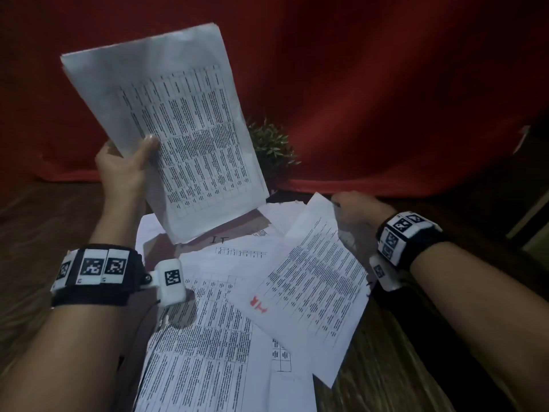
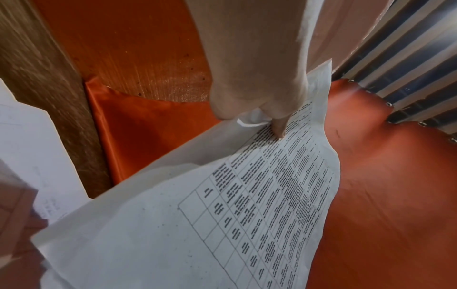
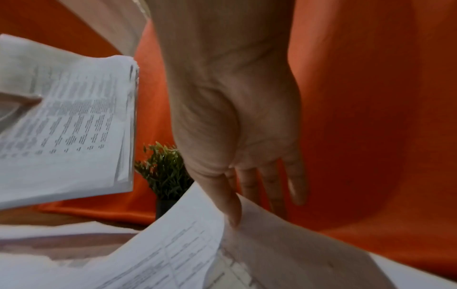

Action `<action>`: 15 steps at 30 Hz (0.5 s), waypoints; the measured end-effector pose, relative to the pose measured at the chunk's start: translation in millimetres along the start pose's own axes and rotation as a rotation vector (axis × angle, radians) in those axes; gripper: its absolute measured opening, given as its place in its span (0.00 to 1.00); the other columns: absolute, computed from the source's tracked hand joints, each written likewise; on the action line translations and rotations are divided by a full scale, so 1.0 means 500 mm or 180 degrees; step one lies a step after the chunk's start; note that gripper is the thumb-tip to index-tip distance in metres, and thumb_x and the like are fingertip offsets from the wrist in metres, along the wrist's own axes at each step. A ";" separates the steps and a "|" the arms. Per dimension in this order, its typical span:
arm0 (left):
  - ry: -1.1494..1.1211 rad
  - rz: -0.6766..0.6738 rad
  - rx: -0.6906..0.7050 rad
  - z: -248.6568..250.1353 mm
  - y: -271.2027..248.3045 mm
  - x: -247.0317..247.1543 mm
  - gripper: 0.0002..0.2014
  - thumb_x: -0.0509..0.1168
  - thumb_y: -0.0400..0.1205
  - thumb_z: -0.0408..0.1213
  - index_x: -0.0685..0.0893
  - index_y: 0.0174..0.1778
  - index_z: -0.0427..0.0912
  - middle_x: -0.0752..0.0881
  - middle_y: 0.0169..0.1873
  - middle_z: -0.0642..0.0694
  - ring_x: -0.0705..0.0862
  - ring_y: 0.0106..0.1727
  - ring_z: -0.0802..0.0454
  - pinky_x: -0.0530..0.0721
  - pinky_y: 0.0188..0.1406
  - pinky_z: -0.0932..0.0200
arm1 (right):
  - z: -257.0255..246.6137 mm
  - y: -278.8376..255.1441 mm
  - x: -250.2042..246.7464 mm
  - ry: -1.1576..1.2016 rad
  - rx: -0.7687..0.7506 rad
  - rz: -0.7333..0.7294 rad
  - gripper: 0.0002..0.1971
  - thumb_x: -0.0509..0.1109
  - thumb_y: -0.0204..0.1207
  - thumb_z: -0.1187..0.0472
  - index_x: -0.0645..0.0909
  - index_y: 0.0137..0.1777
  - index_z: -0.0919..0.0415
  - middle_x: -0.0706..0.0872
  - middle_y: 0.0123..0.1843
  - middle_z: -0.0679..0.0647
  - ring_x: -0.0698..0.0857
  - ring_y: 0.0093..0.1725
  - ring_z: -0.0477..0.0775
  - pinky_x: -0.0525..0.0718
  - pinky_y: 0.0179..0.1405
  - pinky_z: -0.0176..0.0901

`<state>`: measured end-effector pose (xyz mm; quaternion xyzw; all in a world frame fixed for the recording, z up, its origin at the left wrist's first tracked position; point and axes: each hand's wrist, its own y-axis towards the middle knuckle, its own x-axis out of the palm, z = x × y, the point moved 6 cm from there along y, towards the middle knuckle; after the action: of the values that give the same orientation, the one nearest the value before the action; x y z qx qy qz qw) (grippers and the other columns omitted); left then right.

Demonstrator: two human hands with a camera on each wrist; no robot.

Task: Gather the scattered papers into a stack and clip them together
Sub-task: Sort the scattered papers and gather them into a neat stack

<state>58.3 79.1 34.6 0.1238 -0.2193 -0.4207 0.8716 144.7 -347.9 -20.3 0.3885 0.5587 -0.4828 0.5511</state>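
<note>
My left hand [image 1: 127, 162] holds a stack of printed sheets [image 1: 178, 126] raised above the table, thumb pressed on the front page. In the left wrist view that hand [image 2: 257, 93] pinches the stack [image 2: 222, 215] at its edge. My right hand [image 1: 353, 215] pinches the far corner of a single printed sheet [image 1: 309, 289] with a red mark, lifted off the pile. In the right wrist view the right hand [image 3: 235, 195] has its thumb on top of that sheet [image 3: 197, 254], fingers behind it; the held stack [image 3: 64, 121] shows at the left. More loose papers [image 1: 214, 346] lie spread on the table. No clip is visible.
A small green potted plant [image 1: 271, 150] stands behind the papers, also seen in the right wrist view as the plant [image 3: 165, 170]. A red cloth [image 1: 386, 99] hangs as a backdrop. The wooden tabletop [image 1: 44, 221] shows on both sides of the papers.
</note>
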 end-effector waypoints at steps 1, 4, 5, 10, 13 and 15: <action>-0.0001 0.0012 -0.0019 -0.003 -0.002 0.000 0.10 0.80 0.81 0.37 0.87 0.53 0.50 0.92 0.49 0.58 0.93 0.49 0.67 0.90 0.54 0.65 | -0.007 0.004 -0.008 -0.0260 0.0059 0.0175 0.07 0.62 0.81 0.60 0.79 0.55 0.54 0.88 0.59 0.57 0.85 0.51 0.63 0.84 0.54 0.54; 0.0023 0.0047 -0.0064 -0.015 -0.006 -0.001 0.10 0.79 0.82 0.38 0.84 0.49 0.53 0.89 0.49 0.59 0.90 0.43 0.73 0.88 0.48 0.72 | -0.087 0.016 0.004 -0.0354 -0.0359 0.0174 0.25 0.65 0.85 0.48 0.71 0.80 0.53 0.79 0.78 0.57 0.81 0.73 0.64 0.76 0.72 0.63; 0.0040 0.0068 -0.0059 -0.017 -0.005 -0.003 0.10 0.79 0.83 0.38 0.83 0.49 0.53 0.89 0.49 0.58 0.90 0.42 0.74 0.87 0.47 0.72 | -0.135 0.012 0.016 -0.0202 -0.0713 -0.0011 0.28 0.67 0.85 0.44 0.70 0.83 0.52 0.77 0.81 0.54 0.79 0.76 0.61 0.76 0.75 0.61; 0.0010 0.0123 -0.0104 -0.024 0.000 -0.015 0.10 0.80 0.82 0.37 0.85 0.48 0.53 0.90 0.45 0.62 0.91 0.44 0.73 0.87 0.48 0.71 | -0.307 0.024 0.082 0.0198 -0.1357 -0.0494 0.23 0.72 0.83 0.43 0.81 0.74 0.51 0.83 0.71 0.49 0.82 0.68 0.55 0.82 0.60 0.51; -0.0043 0.0094 -0.0090 -0.021 0.006 -0.018 0.09 0.80 0.82 0.37 0.86 0.50 0.51 0.91 0.44 0.62 0.92 0.45 0.70 0.88 0.50 0.68 | -0.338 0.054 0.098 0.0538 -0.1127 -0.0703 0.35 0.81 0.74 0.42 0.76 0.78 0.54 0.82 0.70 0.49 0.83 0.66 0.55 0.83 0.60 0.49; -0.0088 0.0091 -0.0052 -0.020 0.013 -0.025 0.11 0.79 0.81 0.35 0.88 0.57 0.44 0.93 0.44 0.62 0.93 0.49 0.67 0.90 0.53 0.66 | -0.341 0.066 0.109 0.0569 -0.0990 -0.0897 0.37 0.84 0.71 0.43 0.76 0.76 0.55 0.85 0.65 0.48 0.85 0.63 0.55 0.85 0.62 0.52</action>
<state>60.9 93.5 24.8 0.1077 -0.2296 -0.4116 0.8754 130.7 -180.8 -90.7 0.2583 0.7218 -0.4267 0.4798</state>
